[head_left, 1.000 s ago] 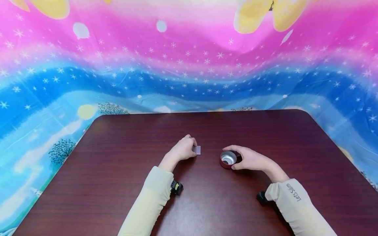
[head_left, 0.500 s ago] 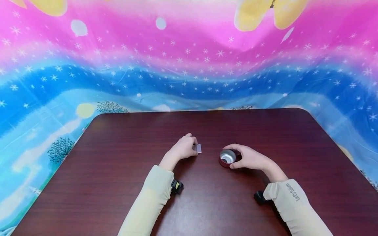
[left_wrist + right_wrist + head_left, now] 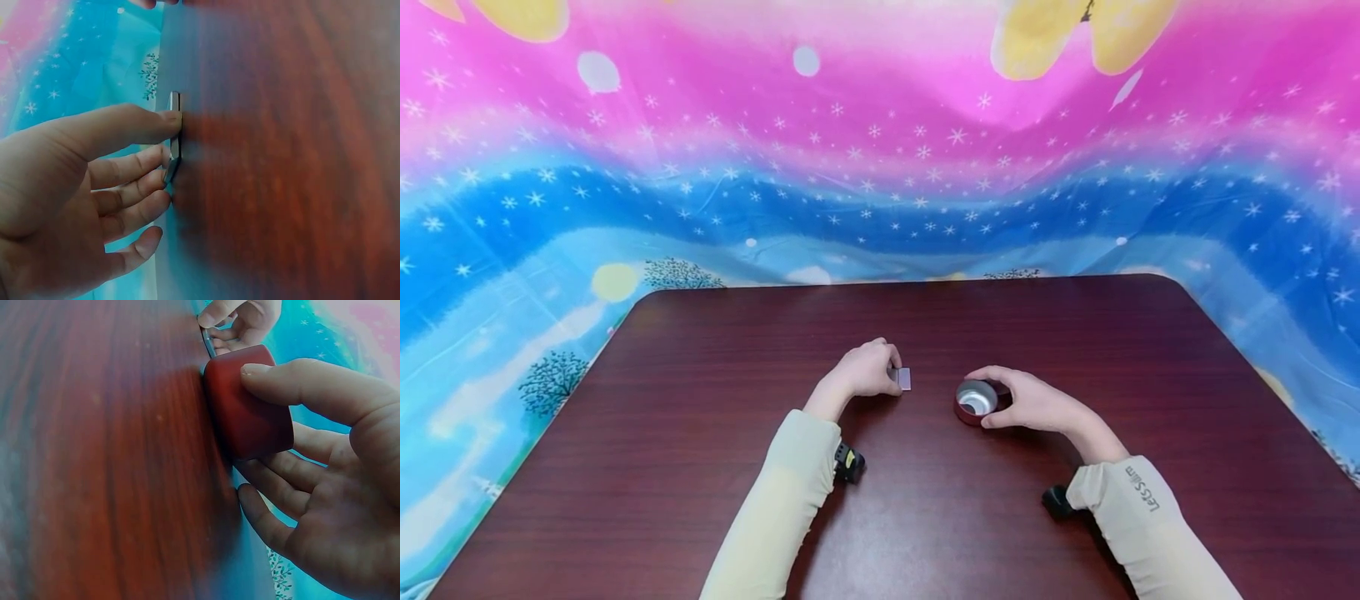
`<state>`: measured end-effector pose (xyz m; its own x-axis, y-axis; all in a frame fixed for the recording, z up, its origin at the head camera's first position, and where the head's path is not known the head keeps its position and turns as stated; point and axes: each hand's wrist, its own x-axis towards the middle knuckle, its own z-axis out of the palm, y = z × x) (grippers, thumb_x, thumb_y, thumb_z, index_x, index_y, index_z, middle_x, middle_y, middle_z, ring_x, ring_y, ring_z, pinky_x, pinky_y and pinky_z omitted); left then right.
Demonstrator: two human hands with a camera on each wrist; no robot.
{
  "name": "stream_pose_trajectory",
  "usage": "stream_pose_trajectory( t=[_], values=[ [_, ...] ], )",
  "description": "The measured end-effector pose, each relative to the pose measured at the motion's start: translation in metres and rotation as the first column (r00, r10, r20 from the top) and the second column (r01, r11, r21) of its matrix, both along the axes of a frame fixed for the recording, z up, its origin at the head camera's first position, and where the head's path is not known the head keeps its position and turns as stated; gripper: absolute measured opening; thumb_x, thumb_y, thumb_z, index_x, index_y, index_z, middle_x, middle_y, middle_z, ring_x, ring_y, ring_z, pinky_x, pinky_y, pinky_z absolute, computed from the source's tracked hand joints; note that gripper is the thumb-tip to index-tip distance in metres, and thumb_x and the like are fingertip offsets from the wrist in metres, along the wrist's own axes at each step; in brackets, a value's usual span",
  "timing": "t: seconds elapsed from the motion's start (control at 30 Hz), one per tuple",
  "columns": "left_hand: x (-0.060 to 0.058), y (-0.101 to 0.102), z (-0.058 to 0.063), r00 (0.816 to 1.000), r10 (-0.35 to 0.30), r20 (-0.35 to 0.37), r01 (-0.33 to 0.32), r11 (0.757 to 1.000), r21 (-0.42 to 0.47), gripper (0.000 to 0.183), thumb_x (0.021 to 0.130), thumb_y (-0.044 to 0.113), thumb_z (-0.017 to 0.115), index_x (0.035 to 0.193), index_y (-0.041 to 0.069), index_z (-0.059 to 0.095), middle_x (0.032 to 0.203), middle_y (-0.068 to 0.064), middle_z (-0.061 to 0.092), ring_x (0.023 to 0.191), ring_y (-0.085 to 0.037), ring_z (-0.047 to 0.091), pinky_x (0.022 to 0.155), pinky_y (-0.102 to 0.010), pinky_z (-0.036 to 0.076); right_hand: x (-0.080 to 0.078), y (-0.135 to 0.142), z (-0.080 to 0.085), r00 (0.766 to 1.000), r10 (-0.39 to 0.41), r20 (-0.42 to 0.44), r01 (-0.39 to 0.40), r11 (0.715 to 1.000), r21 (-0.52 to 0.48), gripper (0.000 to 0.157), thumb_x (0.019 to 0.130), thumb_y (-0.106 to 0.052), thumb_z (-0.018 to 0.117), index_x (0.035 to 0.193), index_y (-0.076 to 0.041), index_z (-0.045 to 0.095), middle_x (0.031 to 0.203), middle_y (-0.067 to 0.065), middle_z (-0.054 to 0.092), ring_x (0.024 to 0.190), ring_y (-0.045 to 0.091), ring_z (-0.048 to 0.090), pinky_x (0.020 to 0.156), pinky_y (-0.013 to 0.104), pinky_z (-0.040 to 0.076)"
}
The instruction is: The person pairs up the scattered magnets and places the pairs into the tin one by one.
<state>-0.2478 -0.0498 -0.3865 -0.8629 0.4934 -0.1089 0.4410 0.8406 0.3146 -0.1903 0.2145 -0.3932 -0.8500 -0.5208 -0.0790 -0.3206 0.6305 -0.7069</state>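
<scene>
My left hand (image 3: 867, 370) pinches a thin, flat, silvery-grey rectangular piece (image 3: 905, 379) near the middle of the table. In the left wrist view the piece (image 3: 175, 140) appears edge-on, its lower end bent at an angle, with the thumb on one face and fingers behind it. To the right, a small round red cup (image 3: 962, 410) with a shiny silver inside stands with its mouth up. My right hand (image 3: 1037, 403) grips it by the side, thumb toward me and fingers round the far side. A dark spot shows at its bottom. Red outer wall (image 3: 244, 412) fills the right wrist view's centre.
A dark reddish-brown wooden table (image 3: 910, 517) spreads under both hands. Behind it and along its sides hangs a pink and blue printed cloth (image 3: 880, 167). Black wrist cameras, left (image 3: 850, 463) and right (image 3: 1057, 503), sit under the sleeves close to the tabletop.
</scene>
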Motion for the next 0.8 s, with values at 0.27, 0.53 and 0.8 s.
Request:
stream_pose_trajectory(
  t=[0.27, 0.53, 0.8],
  values=[
    [-0.0027, 0.0015, 0.0007, 1.000, -0.002, 0.012, 0.003, 0.999, -0.049, 0.026, 0.069, 0.026, 0.072, 0.088, 0.014, 0.058, 0.088, 0.001, 0.050, 0.078, -0.014, 0.048, 0.071, -0.029, 0.042, 0.0000, 0.0004, -0.0003, 1.000, 0.001, -0.001, -0.001, 1.000, 0.000, 0.057, 0.076, -0.019, 0.072, 0.128, -0.011, 0.048, 0.120, 0.006, 0.054, 0.102, 0.020, 0.052, 0.081, 0.035, 0.046],
    [0.0008, 0.0042, 0.0040, 0.999, -0.038, -0.015, 0.037, 0.999, -0.028, 0.031, 0.071, 0.022, 0.073, 0.092, 0.009, 0.055, 0.086, -0.001, 0.054, 0.077, -0.016, 0.048, 0.071, -0.029, 0.042, 0.0000, 0.0000, -0.0003, 1.000, -0.010, -0.002, 0.010, 1.000, 0.002, 0.058, 0.075, -0.018, 0.072, 0.127, -0.011, 0.048, 0.118, 0.006, 0.055, 0.100, 0.019, 0.052, 0.081, 0.035, 0.046],
    [0.0070, 0.0063, 0.0044, 0.997, -0.037, -0.062, 0.034, 0.998, -0.052, 0.030, 0.073, 0.021, 0.072, 0.092, 0.008, 0.054, 0.085, -0.002, 0.056, 0.076, -0.017, 0.050, 0.073, -0.032, 0.043, 0.0003, -0.0004, -0.0008, 1.000, -0.004, -0.002, 0.004, 1.000, 0.008, 0.059, 0.075, -0.019, 0.072, 0.128, -0.011, 0.048, 0.120, 0.007, 0.054, 0.102, 0.021, 0.052, 0.081, 0.036, 0.045]
  ],
)
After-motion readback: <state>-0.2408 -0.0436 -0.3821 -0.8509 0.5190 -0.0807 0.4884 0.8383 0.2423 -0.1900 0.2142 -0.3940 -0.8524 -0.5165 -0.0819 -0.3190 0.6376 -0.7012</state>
